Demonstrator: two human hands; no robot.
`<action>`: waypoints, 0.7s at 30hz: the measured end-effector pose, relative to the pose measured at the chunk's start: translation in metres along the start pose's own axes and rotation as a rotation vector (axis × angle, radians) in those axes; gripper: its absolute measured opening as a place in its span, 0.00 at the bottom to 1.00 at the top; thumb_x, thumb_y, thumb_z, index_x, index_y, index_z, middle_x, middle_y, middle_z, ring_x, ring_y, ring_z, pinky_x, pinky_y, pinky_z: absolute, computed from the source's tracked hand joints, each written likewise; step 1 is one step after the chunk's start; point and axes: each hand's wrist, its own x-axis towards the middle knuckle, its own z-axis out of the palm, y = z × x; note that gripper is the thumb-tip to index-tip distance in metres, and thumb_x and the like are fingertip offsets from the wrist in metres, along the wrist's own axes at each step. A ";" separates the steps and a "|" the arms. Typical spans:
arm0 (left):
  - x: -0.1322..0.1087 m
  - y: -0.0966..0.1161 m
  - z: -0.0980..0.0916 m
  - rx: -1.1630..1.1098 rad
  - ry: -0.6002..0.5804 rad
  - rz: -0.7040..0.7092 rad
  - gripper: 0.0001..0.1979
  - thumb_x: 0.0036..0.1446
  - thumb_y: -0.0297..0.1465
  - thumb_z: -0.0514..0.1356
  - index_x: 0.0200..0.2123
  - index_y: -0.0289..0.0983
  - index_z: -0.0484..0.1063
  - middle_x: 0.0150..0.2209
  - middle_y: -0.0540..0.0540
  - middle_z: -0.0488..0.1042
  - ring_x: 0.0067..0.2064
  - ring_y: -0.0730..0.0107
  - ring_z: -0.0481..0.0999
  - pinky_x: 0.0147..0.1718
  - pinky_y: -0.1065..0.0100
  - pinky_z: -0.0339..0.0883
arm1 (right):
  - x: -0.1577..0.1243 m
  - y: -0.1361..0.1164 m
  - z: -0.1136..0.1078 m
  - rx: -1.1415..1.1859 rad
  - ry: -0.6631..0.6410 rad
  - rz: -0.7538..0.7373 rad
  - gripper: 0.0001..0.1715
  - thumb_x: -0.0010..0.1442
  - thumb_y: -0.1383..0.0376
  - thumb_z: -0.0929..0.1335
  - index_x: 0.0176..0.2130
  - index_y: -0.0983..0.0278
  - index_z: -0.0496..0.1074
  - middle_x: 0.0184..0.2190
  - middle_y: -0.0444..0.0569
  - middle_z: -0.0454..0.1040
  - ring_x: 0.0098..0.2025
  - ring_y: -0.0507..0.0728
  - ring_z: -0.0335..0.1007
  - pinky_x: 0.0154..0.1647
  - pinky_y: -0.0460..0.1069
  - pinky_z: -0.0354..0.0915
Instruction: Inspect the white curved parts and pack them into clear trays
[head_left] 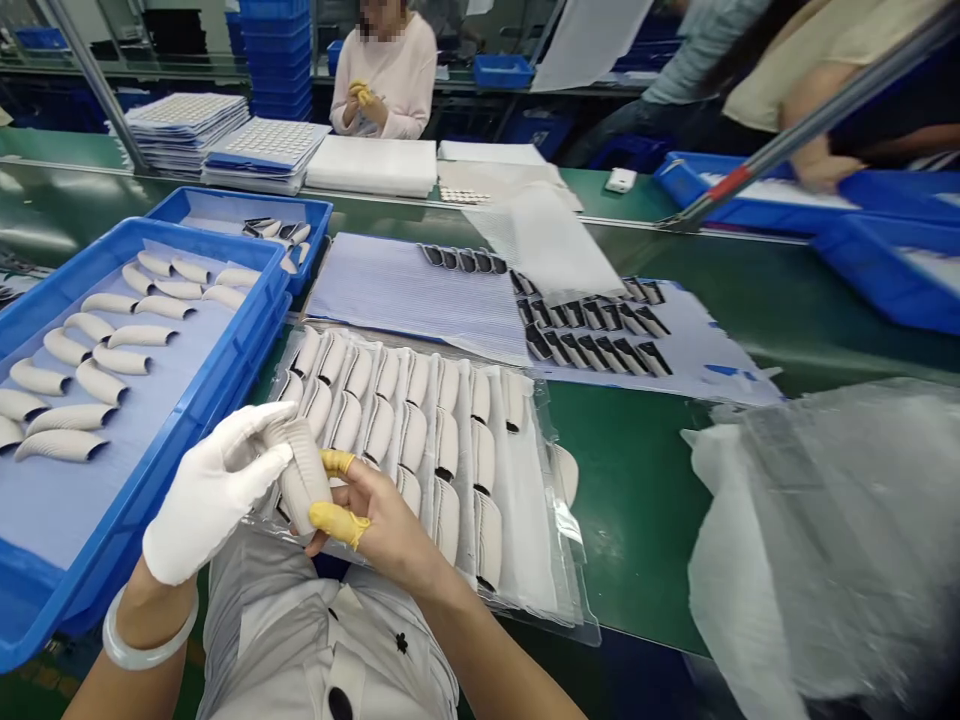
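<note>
My left hand (pixel 214 490), in a white glove, and my right hand (pixel 375 520), with yellow finger cots, both grip a ribbed white curved moulded part (pixel 304 475) above my lap. Just beyond them lies a clear plastic bag (pixel 532 520) holding rows of similar white parts. My left hand is next to a blue tray (pixel 225 365) with several white curved parts with dark ends laid in rows on a pale liner. Behind it stands a smaller blue tray (pixel 240 197) with several dark-ended parts.
A green workbench (pixel 637 520) runs across the view. On it are dark-ended parts on a striped sheet (pixel 405 300) and crumpled clear plastic (pixel 825 540) at the right. Co-workers sit beyond, one (pixel 386 80) behind stacked trays (pixel 184 130). A metal rod (pixel 817 120) crosses the upper right.
</note>
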 end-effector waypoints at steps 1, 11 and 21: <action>0.002 -0.003 0.002 0.001 -0.004 -0.016 0.20 0.55 0.39 0.62 0.50 0.41 0.72 0.53 0.44 0.73 0.53 0.61 0.73 0.52 0.65 0.68 | 0.001 0.001 -0.003 -0.011 0.018 0.004 0.31 0.48 0.55 0.75 0.46 0.64 0.65 0.28 0.43 0.72 0.28 0.51 0.70 0.30 0.47 0.70; 0.022 -0.056 0.027 0.307 -0.021 -0.107 0.21 0.55 0.43 0.56 0.48 0.39 0.73 0.51 0.43 0.74 0.55 0.55 0.72 0.58 0.56 0.63 | 0.013 -0.026 -0.099 -0.574 0.564 -0.175 0.22 0.50 0.69 0.71 0.46 0.65 0.71 0.39 0.48 0.76 0.39 0.54 0.71 0.44 0.51 0.67; 0.009 -0.106 0.018 0.313 -0.078 -0.174 0.15 0.49 0.42 0.61 0.41 0.53 0.79 0.45 0.53 0.79 0.51 0.52 0.76 0.54 0.56 0.69 | 0.070 -0.164 -0.284 -0.639 1.217 -0.049 0.18 0.64 0.61 0.66 0.51 0.66 0.68 0.50 0.52 0.69 0.48 0.59 0.69 0.47 0.58 0.69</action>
